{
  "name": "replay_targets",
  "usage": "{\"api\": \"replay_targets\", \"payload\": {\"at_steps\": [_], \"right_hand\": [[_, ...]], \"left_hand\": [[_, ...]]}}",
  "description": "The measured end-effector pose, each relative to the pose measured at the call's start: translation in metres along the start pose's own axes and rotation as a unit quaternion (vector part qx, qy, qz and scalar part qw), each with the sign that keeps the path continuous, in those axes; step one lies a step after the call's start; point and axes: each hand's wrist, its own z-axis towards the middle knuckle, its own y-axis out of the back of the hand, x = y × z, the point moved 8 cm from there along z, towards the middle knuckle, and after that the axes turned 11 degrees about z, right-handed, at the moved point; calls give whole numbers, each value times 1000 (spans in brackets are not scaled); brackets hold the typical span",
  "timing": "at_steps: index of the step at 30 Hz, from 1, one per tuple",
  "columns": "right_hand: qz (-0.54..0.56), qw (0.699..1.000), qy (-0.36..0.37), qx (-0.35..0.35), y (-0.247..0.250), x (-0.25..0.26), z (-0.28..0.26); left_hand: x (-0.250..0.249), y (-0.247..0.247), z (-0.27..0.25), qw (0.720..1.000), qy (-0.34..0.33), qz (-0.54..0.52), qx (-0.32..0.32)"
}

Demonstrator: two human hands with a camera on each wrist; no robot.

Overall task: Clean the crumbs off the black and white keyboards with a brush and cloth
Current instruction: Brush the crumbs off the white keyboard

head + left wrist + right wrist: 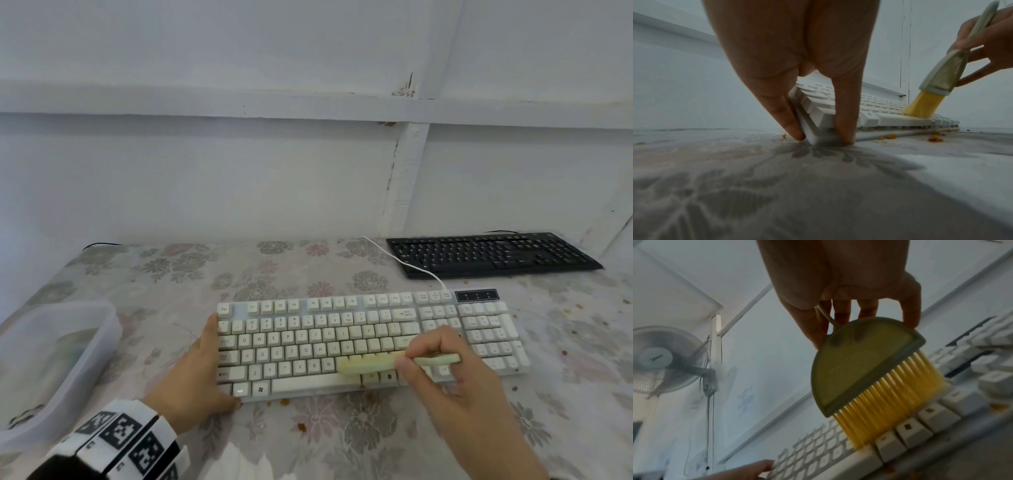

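Bristles, stiff and yellow, splay from the pale green half-moon head of the brush [865,369] onto the lower key rows of the white keyboard [308,342], my right hand [442,370] pinching its thin flat handle. My left hand [191,380] braces the keyboard's rounded left corner with straight fingers [781,113]. Gritty orange crumbs [934,139] dot the floral tablecloth [171,274] along its front edge; the black keyboard [493,255] lies well apart, back right.

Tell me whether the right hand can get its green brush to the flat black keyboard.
Probably yes: the black keyboard lies on the right hand's side, behind the white keyboard, with only a thin white cable between them.
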Motion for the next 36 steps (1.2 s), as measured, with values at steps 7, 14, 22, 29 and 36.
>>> {"api": "replay_targets", "payload": {"at_steps": [7,14,22,29,36], "right_hand": [[-29,998,-24,-52,42,-7,4],[45,998,-23,-27,32,-2,5],[-24,998,-21,-55,58,-9,9],[-32,995,-43,-86,85,-20,16],[-43,995,-31,-84,98,-22,19]], "left_hand": [[1,0,0,1000,5,6,2],[-3,2,-1,1000,-16,-5,-5],[-7,4,-3,1000,-18,-3,-4],[-4,4,-4,1000,-5,0,-1],[-11,7,-6,1000,-18,-12,-5]]}}
